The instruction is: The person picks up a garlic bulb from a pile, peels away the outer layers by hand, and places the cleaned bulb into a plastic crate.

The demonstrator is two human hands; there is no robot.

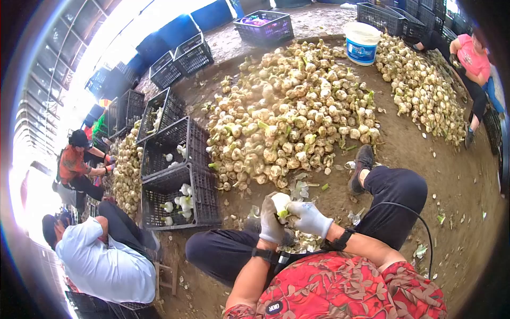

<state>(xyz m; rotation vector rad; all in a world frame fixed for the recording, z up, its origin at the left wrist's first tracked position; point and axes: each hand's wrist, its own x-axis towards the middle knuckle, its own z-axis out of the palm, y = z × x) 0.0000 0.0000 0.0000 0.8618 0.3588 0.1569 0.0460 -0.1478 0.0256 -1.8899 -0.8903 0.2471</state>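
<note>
Between my knees, both gloved hands meet at a peeled white garlic bulb [280,201] with a short green stem end. My left hand [272,227] wraps around the bulb's left side in a dirty, greyish glove. The fingers of my right hand [311,218], in a cleaner white glove, close on its lower right side by the stem. Whether a small tool sits in my right hand is hidden. Loose skins [307,242] lie below my hands. Just beyond them spreads a large heap of unpeeled garlic [287,117].
Black crates [204,196] holding some white bulbs stand at my left. A white bucket [362,43] stands behind the heap, near a second garlic pile [422,87]. Other people sit at the left [103,255] and far right [473,64]. A black cable [419,218] runs past my right knee.
</note>
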